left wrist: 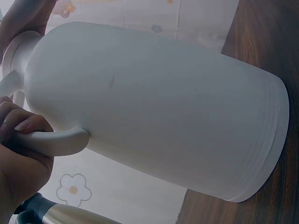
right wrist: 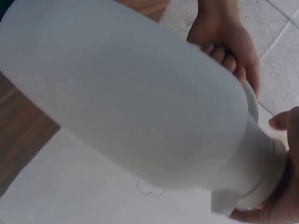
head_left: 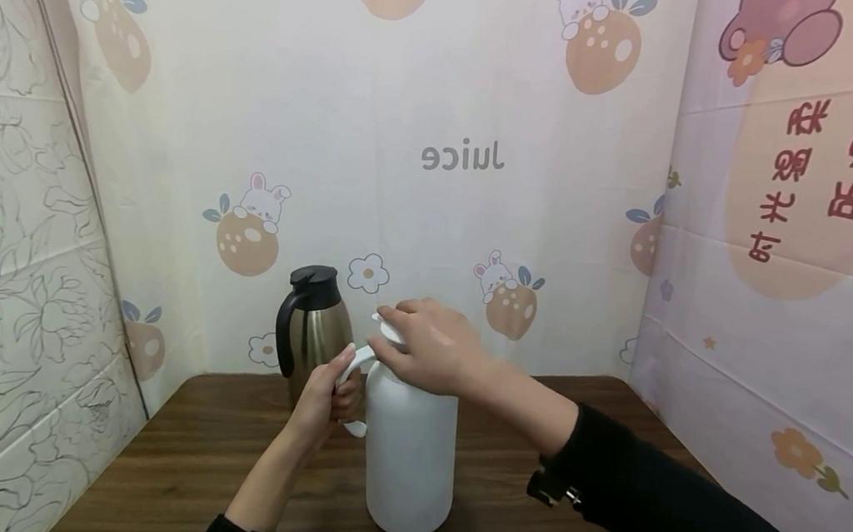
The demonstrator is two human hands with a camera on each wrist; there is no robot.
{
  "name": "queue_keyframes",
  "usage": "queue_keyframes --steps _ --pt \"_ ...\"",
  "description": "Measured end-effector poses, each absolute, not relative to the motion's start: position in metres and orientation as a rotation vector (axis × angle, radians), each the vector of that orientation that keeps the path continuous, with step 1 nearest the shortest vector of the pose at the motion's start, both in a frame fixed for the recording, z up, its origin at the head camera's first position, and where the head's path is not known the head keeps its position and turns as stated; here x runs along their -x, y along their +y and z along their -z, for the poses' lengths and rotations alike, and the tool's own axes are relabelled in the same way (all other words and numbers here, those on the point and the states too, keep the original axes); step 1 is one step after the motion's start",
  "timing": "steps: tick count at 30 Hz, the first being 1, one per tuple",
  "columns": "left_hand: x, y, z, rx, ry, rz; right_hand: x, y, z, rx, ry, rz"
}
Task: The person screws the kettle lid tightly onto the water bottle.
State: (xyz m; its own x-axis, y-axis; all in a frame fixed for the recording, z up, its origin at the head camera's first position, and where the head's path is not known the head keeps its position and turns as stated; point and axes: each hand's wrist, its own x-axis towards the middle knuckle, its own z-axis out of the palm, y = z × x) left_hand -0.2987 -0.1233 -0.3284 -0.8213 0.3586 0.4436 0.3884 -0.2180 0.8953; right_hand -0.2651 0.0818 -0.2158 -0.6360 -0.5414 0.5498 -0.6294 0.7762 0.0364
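A white thermos jug (head_left: 411,457) stands upright on the table, its body plain and its neck narrow. My left hand (head_left: 322,396) grips the jug's looped handle (left wrist: 60,142), fingers wrapped round it and thumb along its upper part. Over the top, my right hand (head_left: 435,346) holds the white lid (head_left: 391,334), which it partly covers. The right wrist view shows fingers of this hand (right wrist: 275,212) around the lid's rim, with the thumb on the opposite side. The jug's spout (right wrist: 224,200) juts out below the neck there.
A bronze-coloured thermos jug (head_left: 319,337) with a black lid and handle stands behind my left hand. The dark wooden table (head_left: 527,516) reaches back to a printed curtain (head_left: 317,124). More patterned curtains hang at the left and right.
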Motion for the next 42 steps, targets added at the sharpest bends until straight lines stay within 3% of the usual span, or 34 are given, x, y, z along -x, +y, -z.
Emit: queue_keyframes --steps 12,16,27,42 --pt "0.301 -0.123 0.329 0.932 -1.95 2.251 0.304 0.114 0.211 -1.446 -2.136 -0.241" --pt "0.301 -0.122 0.329 0.927 -1.945 2.263 0.309 0.114 0.214 -1.526 -2.09 -0.241" --pt "0.3 -0.122 0.328 0.959 -1.938 2.233 0.303 0.107 0.221 -1.393 -2.124 -0.247" --pt "0.298 -0.12 0.328 0.899 -1.945 2.227 0.278 0.082 0.224 -0.977 -2.258 -0.141"
